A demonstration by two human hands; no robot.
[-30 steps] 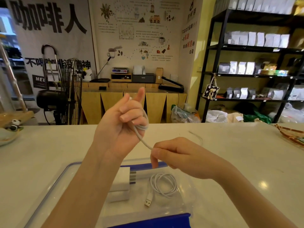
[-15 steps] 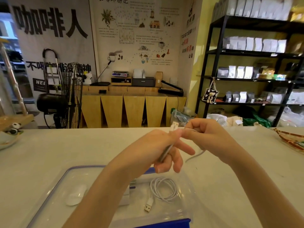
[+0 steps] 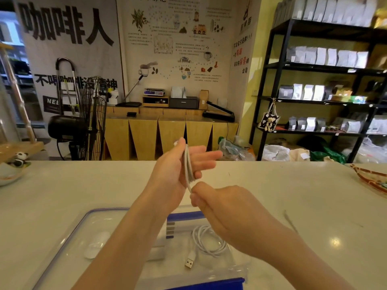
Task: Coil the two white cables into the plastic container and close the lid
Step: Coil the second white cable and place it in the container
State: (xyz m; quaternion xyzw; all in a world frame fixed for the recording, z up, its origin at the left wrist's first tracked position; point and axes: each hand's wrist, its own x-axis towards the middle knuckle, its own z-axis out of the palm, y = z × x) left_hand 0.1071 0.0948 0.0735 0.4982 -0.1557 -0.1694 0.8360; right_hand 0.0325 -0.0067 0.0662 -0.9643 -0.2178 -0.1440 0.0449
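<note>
Both hands were up over the pale bench, working the same white cable. The left hand was raised with its fingers stretched out toward the far side, and several loops of the cable ran across those fingers, with the thumb pressed against the top of the bundle. Just below and to the right of it sat the right hand, fingers curled in, pinching the cable's loose run where it dropped off the loops; the two hands were nearly touching there. Beneath both forearms stood the clear plastic container with its blue-edged rim, open on the bench. Inside it, under the right wrist, lay the second white cable, already wound into a loose ring, its USB plug pointing back toward the person. Left of that ring, partly hidden by the left forearm, sat a white charger block. Farther left, below the left forearm, the clear lid lay flat, and a white mouse-shaped thing showed on or under it; which, I could not tell.
</note>
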